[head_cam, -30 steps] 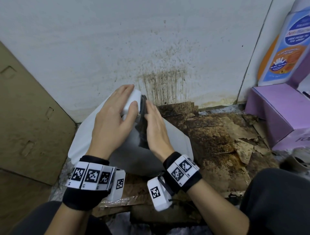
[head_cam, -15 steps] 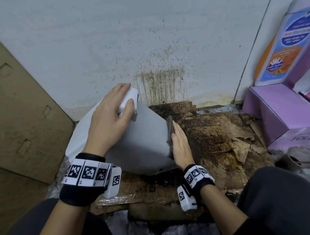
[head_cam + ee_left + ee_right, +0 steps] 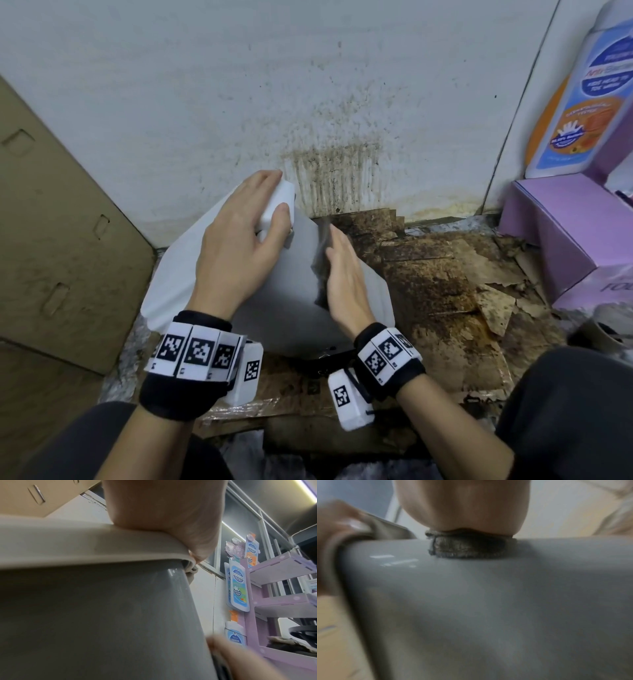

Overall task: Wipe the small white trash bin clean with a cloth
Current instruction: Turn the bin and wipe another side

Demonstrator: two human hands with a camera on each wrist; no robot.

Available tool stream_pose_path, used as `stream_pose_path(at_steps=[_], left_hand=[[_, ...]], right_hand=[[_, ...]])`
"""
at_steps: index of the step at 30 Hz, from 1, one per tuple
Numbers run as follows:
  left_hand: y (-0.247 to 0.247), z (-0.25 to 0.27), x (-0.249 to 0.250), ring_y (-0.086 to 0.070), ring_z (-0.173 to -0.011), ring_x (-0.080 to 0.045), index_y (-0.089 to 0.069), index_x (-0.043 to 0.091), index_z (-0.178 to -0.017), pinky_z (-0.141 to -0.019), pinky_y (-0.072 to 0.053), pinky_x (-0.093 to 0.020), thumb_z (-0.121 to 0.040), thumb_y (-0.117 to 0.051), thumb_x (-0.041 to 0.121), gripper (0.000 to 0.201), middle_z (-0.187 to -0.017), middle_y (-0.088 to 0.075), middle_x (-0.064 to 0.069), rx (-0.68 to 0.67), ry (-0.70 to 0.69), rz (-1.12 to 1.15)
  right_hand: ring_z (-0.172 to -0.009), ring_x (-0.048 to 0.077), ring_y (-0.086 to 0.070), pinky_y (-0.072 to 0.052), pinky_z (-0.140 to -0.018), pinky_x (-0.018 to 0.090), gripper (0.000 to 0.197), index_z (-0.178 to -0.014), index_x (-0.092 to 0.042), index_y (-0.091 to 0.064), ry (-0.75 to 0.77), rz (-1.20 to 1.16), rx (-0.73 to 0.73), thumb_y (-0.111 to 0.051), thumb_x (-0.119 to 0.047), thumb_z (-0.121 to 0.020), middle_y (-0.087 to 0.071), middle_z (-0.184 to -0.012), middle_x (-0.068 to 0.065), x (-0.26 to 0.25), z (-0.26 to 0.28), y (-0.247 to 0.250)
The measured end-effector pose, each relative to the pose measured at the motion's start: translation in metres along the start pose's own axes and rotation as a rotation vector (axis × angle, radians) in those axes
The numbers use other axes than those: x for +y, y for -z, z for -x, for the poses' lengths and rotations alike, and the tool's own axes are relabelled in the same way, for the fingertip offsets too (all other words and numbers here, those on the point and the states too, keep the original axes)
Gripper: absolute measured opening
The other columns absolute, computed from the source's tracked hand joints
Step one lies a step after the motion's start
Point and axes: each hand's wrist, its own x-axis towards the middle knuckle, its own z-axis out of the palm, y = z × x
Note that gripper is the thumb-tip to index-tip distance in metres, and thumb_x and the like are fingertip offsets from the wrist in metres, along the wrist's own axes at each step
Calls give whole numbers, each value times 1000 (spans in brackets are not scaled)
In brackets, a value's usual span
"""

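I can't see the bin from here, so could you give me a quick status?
Left hand grips bin rim. Right hand presses dark cloth flat on its side. Nothing blocking.

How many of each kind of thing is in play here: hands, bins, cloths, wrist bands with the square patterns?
Hands: 2, the left hand gripping the rim, the right hand pressing the cloth
Bins: 1, the trash bin, tilted
Cloths: 1, the dark cloth on the bin's side
Patterned wrist bands: 2, and
Total: 6
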Motion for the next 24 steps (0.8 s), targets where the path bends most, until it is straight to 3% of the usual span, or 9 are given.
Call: stream_pose_path(at_steps=[3, 7, 13, 19, 24], left_hand=[[0, 3, 0, -34, -150, -3, -48, 25, -153, -114, -26, -16, -104, -41, 41, 52, -160, -45, 10, 0, 0, -1], [2, 4, -5, -32, -150, -1, -47, 27, -154, -111, -18, -3, -105, -42, 41, 51, -161, -43, 11, 1, 10, -4], [0, 2, -4, -30, -152, -1, -46, 28, -154, -117, -27, -21, -105, -41, 44, 52, -161, -42, 11, -27, 8, 10], [1, 3, -4, -31, -151, 0, -47, 30, -154, -120, -32, -29, -106, -43, 42, 50, -161, -43, 14, -11, 17, 36], [-2, 1, -1, -33, -150, -2, -47, 29, -153, -118, -31, -27, -105, -43, 43, 51, -160, -43, 13, -20, 7, 38]], right_hand=[[-156, -4, 1, -4, -130, 36, 63, -164, -30, -17, 52, -126, -107, -12, -45, -104, -9, -172, -16, -42, -1, -15], [-155, -7, 2, -5, -130, 38, 56, -165, -30, -13, 163, -61, -117, -10, -44, -111, -8, -171, -19, -38, 4, -17], [-156, -3, -7, -14, -130, 40, 60, -164, -30, -18, 233, 92, -72, -27, -52, -109, -16, -171, -17, 14, 9, 4], [-156, -4, -9, -13, -130, 40, 60, -164, -32, -19, 38, 147, 0, -29, -51, -108, -15, -170, -18, 97, 31, 35], [-156, 3, -14, -13, -129, 42, 57, -164, -30, -21, -174, 43, 56, -33, -42, -110, -18, -170, -14, 121, 37, 42]])
